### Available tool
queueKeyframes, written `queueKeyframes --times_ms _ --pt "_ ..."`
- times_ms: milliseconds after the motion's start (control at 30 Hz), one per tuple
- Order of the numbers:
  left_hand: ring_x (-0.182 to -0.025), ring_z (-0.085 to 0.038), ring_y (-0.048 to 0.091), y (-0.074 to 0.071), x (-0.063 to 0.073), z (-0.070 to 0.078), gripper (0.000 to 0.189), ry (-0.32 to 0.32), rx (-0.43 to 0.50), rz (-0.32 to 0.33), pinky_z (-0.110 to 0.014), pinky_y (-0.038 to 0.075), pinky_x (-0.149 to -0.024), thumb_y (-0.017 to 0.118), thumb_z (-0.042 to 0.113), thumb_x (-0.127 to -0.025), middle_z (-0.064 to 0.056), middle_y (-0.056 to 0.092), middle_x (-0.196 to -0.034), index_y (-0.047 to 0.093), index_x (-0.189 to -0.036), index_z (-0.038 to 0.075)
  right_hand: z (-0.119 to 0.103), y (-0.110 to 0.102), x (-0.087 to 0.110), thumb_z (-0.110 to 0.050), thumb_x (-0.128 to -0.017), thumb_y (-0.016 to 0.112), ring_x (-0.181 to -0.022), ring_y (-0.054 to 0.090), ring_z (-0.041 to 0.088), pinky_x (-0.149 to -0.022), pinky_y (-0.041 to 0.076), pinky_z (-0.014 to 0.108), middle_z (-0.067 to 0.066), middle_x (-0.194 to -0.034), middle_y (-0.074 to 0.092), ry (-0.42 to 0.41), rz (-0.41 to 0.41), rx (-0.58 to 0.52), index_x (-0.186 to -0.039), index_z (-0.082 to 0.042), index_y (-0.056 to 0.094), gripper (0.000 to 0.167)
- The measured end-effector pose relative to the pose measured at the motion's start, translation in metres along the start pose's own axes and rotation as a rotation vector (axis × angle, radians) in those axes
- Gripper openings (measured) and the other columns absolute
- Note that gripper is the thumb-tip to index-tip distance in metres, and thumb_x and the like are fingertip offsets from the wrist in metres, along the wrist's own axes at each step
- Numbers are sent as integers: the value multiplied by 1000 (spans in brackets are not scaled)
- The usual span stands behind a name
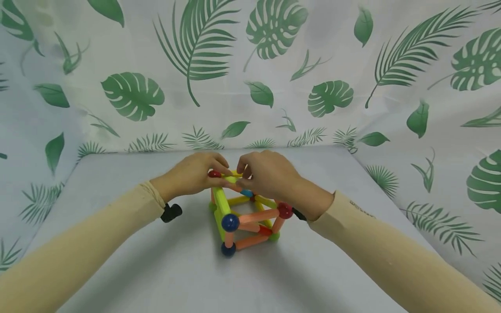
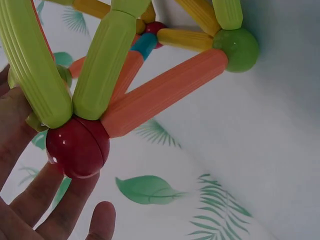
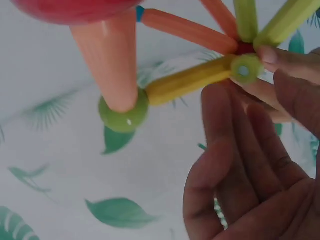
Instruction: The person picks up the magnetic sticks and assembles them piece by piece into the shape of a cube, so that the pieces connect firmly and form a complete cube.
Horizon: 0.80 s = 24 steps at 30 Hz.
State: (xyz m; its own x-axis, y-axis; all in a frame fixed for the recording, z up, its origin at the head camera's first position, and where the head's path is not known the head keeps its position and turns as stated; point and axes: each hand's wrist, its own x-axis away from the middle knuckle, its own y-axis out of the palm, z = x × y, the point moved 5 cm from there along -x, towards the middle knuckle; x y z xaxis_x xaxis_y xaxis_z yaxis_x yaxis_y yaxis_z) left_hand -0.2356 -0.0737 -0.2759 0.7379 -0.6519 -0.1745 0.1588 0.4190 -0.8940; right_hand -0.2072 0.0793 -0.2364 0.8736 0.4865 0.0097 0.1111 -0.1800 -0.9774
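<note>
A frame of coloured magnetic rods and balls stands on the table, with a blue ball (image 1: 230, 222) at its near corner. My left hand (image 1: 195, 173) is at the far upper left corner, pinching a light green rod (image 3: 243, 70) whose round end faces the right wrist camera. Its other fingers reach under the red ball (image 2: 77, 147), where light green rods (image 2: 102, 65) and an orange rod (image 2: 167, 92) meet. My right hand (image 1: 270, 174) hovers close on the other side, fingers loosely bent, fingertips just below a yellow rod (image 3: 190, 80).
Another red ball (image 1: 285, 210) is at the frame's right corner, near the right wrist. A lower blue ball (image 1: 228, 249) and an orange rod (image 1: 252, 241) rest at the table (image 1: 156, 269). A white leaf-print cloth (image 1: 289, 108) hangs behind and at both sides.
</note>
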Motion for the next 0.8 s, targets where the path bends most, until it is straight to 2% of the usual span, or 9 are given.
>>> queueKeyframes --times_ms 100,167,300,567,667,800 --pt "-111 -25 61 1 -2 -4 26 -5 16 -10 -42 51 -92 78 32 -91 -4 66 -120 80 -112 16 -8 -9 14 -35 -92 76 -81 67 14 -61 52 30 -6 -91 74 -9 57 137 -107 -16 74 25" --pt "-112 -26 61 1 -2 -5 26 -7 29 -22 -43 50 -93 77 32 -92 -5 66 -121 80 -112 15 -16 -14 24 -36 -92 75 -79 67 13 -60 52 30 -7 -88 74 -26 90 164 -106 -16 75 24" --pt "-115 -28 60 -1 -2 -6 27 -4 46 -48 -45 49 -95 77 31 -92 -7 65 -123 79 -114 15 -33 -23 43 -38 -92 74 -74 66 10 -56 49 28 -12 -81 72 -62 138 152 -100 -18 75 22" --pt "-110 -22 60 -2 5 -14 25 -12 63 -70 -41 50 -92 77 31 -92 -2 66 -118 80 -113 18 -66 -13 61 -30 -88 77 -67 64 4 -51 44 23 -14 -77 72 -256 221 102 -93 -16 73 15" --pt "-102 -17 60 -2 4 -14 24 -19 96 -80 -37 50 -86 76 30 -93 4 67 -112 79 -115 21 -76 -1 64 -31 -89 77 -59 58 0 -53 43 25 -18 -73 69 -312 168 79 -93 -18 71 14" --pt "-93 -15 58 -3 0 -13 26 -30 153 -99 -34 50 -79 74 30 -95 9 68 -105 77 -120 23 -96 27 63 -37 -92 74 -64 55 -4 -58 44 22 -20 -77 68 -393 2 61 -100 -22 73 17"
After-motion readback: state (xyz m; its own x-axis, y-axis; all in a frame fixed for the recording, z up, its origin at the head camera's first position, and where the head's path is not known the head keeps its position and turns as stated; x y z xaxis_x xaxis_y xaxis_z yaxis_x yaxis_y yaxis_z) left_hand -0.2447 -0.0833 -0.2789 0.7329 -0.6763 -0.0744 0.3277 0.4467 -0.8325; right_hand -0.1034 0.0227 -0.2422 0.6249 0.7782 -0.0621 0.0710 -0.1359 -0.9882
